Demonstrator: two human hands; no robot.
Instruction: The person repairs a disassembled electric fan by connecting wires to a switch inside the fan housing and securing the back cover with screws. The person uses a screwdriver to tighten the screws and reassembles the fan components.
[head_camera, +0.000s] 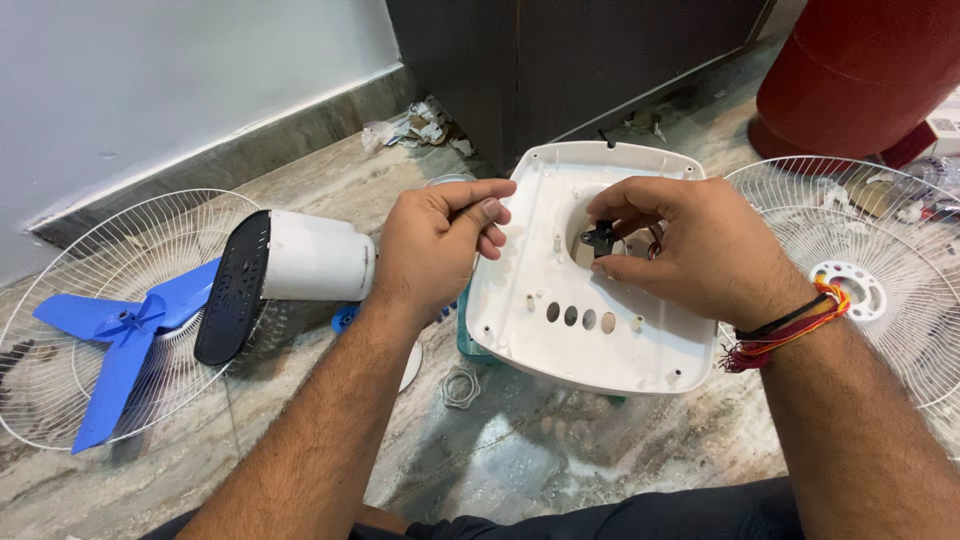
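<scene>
One white fan base cover (590, 320) lies upside down at the centre, and it shows four oval holes in a row. The right hand (690, 250) pinches one small black part (601, 240) at the round opening of the cover; its shape is hard to make out. At 9 o'clock of it, the left hand (440, 250) has its fingertips pressed together, maybe on something too small to see. Farther out lie one white motor housing (310, 258), one blue three-blade propeller (125, 335) and two wire grilles (60, 300), the right one (900, 260) cut off.
</scene>
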